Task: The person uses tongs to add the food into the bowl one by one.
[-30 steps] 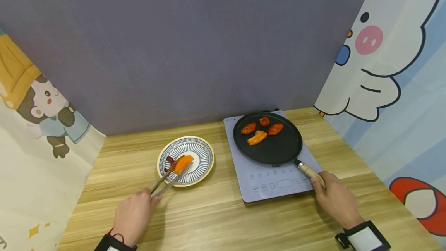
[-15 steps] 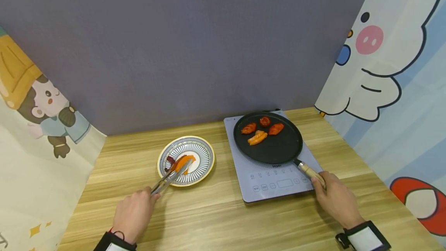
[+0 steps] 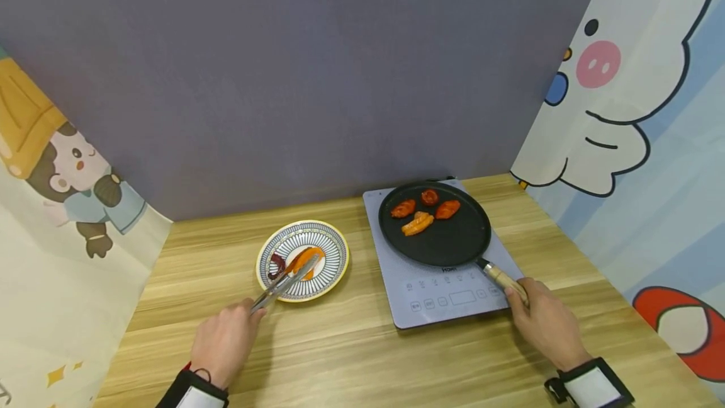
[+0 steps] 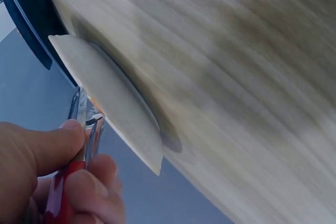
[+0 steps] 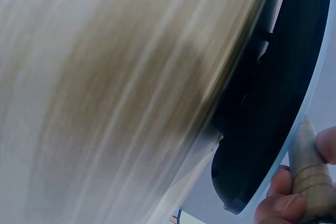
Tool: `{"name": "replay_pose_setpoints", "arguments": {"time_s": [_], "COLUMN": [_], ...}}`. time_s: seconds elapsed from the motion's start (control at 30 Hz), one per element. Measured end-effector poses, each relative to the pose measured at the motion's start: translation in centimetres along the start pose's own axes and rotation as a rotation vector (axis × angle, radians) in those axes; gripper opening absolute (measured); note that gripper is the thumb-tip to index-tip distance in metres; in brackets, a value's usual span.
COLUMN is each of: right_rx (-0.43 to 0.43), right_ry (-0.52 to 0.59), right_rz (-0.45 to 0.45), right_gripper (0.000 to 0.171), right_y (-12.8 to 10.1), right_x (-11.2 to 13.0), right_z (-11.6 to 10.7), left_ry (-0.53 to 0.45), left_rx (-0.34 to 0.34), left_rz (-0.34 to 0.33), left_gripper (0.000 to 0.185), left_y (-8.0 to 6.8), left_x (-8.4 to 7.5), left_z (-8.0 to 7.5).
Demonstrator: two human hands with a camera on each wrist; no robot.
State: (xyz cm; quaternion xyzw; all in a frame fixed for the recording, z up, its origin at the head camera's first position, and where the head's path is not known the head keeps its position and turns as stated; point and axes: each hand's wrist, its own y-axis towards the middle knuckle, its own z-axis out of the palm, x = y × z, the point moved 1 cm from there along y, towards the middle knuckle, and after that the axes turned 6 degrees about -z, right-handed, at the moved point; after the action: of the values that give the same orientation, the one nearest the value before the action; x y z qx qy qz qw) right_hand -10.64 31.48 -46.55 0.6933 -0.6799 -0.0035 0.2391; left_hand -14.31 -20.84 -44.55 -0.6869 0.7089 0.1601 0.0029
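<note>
My left hand (image 3: 226, 340) grips metal tongs (image 3: 290, 282); their red handle part (image 4: 76, 167) shows in the left wrist view. The tong tips lie about an orange food piece (image 3: 314, 252) over the patterned plate (image 3: 338, 257). A dark red curled piece (image 3: 277, 262) lies on the plate's left side. To the right, my right hand (image 3: 546, 320) holds the wooden handle (image 3: 501, 276) of a flat black frying pan (image 3: 450, 245). Wing-like brown pieces (image 3: 403, 208), a small round red one (image 3: 429, 197) and an orange-brown piece (image 3: 417, 223) lie in the pan.
Beneath the pan is a grey induction cooktop (image 3: 404, 294) with touch controls along its front. Wood-grain tabletop (image 3: 340, 357) stretches in front of the plate and cooktop. A grey panel (image 3: 317, 93) stands behind, with cartoon-printed sheets (image 3: 612, 80) at both sides.
The tongs and orange piece have shifted a little to the right on the plate, and the left hand with them. The right hand, pan and cooktop stay where they were.
</note>
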Motion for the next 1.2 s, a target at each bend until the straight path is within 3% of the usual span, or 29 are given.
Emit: {"name": "replay_pose_setpoints", "arguments": {"time_s": [0.63,1.2], "right_rx": [-0.002,-0.009], "right_ry": [-0.006,-0.005], "right_rz": [-0.002,0.002], "right_gripper": [0.032,0.031], "right_y": [0.1,0.0], "right_x": [0.0,-0.1], "right_z": [-0.1,0.0], "left_ry": [-0.029,-0.026], "left_rx": [0.019,0.007], "left_rz": [0.025,0.032], "left_gripper": [0.025,0.024], "left_y": [0.7,0.8], "left_x": [-0.4,-0.3], "left_z": [1.3,1.5]}}
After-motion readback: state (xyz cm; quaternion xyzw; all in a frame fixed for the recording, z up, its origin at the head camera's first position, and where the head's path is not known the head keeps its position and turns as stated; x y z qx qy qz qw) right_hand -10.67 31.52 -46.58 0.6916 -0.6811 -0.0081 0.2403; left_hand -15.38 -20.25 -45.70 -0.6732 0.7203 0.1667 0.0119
